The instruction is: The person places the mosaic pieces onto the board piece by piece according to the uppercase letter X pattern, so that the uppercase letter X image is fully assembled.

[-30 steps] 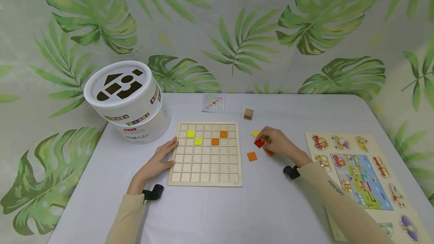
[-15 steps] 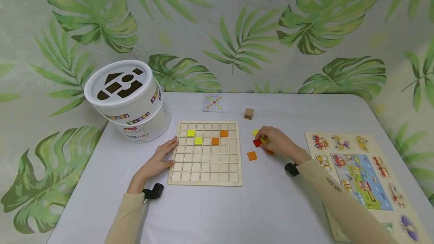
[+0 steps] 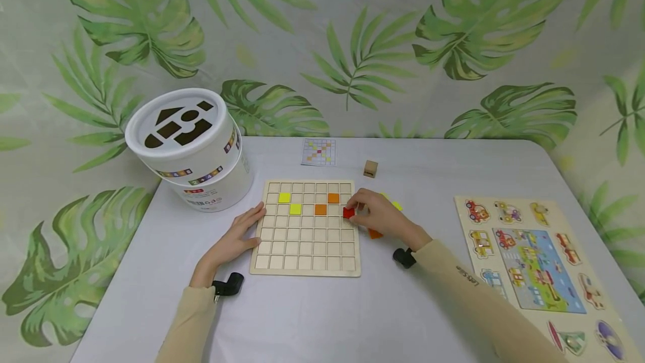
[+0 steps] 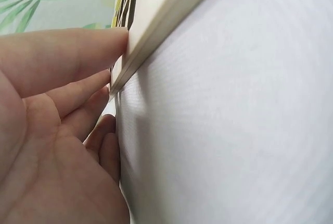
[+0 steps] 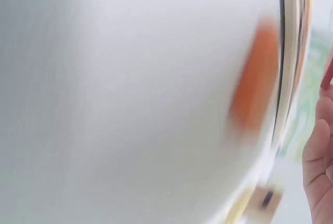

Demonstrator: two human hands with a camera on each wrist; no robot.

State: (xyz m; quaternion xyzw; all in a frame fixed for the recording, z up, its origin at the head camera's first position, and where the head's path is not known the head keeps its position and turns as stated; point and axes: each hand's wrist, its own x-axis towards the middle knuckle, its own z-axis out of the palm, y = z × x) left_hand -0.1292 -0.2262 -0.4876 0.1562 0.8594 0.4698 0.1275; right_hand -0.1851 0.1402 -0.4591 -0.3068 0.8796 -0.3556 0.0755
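In the head view, my right hand [image 3: 384, 216] pinches a small red square tile [image 3: 349, 213] over the right edge of a wooden grid board [image 3: 305, 248]. My left hand [image 3: 230, 242] rests along the board's left edge, fingers extended; the left wrist view shows the fingertips against the board's side [image 4: 151, 39]. Two yellow tiles, the upper one [image 3: 284, 198] left of the other, and two orange tiles, one [image 3: 333, 198] higher, sit in the grid's upper cells. Partly hidden by the right hand, an orange tile [image 3: 374, 233] and yellow tiles [image 3: 397, 206] lie on the table.
Behind the board lies a card [image 3: 318, 152] printed with a coloured grid pattern. A small wooden block [image 3: 370, 169] stands to its right. A white bucket [image 3: 188, 153] with a shape-cutout lid is at the back left. A picture puzzle board [image 3: 486, 201] lies at the right.
My right hand has carried the red tile leftward from the loose tiles to the board's right edge. The left hand has stayed in place.
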